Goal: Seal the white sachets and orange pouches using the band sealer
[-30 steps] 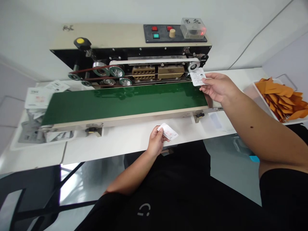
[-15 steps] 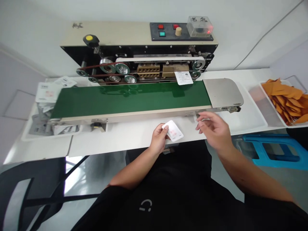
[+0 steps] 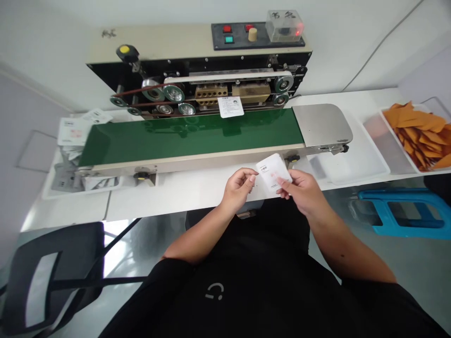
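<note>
Both hands meet over the white table's front edge. My right hand (image 3: 302,190) pinches a small white printed pouch (image 3: 273,171) and holds it up. My left hand (image 3: 238,187) touches the pouch's left edge with thumb and fingertips pressed together. Behind them runs a band sealing machine (image 3: 197,70) with a green conveyor belt (image 3: 190,136). A second white pouch (image 3: 230,106) rides upright along the sealing rail at the belt's far side, near the middle.
A white tray (image 3: 66,183) at the left end of the belt holds several sealed pouches. A shallow white tray (image 3: 352,164) sits right of the belt, and a bin of orange packets (image 3: 419,134) lies at the far right. A blue stool (image 3: 401,211) stands below.
My right hand let go of a pouch at the sealer's right end and came back to the pouch in my left hand. The fed pouch has travelled left along the rail.
</note>
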### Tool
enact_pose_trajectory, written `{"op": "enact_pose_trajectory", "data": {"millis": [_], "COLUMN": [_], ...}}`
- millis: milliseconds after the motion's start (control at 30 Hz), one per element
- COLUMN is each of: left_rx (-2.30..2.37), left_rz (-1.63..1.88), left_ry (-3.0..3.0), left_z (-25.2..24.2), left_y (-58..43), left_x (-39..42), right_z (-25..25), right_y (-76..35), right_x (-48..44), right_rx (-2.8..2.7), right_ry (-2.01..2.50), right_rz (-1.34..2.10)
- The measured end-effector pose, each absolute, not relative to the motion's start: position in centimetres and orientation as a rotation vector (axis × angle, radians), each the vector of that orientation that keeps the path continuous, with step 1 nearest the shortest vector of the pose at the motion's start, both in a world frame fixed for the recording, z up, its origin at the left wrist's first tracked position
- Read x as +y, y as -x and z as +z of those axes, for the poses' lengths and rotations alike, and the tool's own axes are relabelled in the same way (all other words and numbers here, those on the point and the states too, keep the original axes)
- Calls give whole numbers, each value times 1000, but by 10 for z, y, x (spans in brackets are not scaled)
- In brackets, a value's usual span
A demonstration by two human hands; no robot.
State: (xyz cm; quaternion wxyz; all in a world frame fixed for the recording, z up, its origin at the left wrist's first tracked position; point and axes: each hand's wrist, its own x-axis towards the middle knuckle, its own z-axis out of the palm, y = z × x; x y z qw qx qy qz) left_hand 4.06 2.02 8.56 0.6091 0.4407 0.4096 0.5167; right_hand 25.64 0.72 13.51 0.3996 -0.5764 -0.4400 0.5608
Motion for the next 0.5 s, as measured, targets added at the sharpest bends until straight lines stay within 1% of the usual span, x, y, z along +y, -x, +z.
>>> {"op": "enact_pose_trajectory", "data": {"millis": [100,200,367,500], "left_rx": [978,1029,1083,1082], "left_rz": [1186,1184,1171,1144], "left_ry": [-990,-976,-951,-992], "left_z": [73,59,40,31], "left_y": [-35,-30,-26,-25], "left_x": [19,19,19,19], "right_z": [153,177,214,224], "right_y": [-278,-297,-306,-303], "right_x": [40,85,148,172], "right_rx": [-927,-862,-823,-775], "right_ry": [1393,1311,1401,1433], "right_rz": [1385,1364,1303,1282]}}
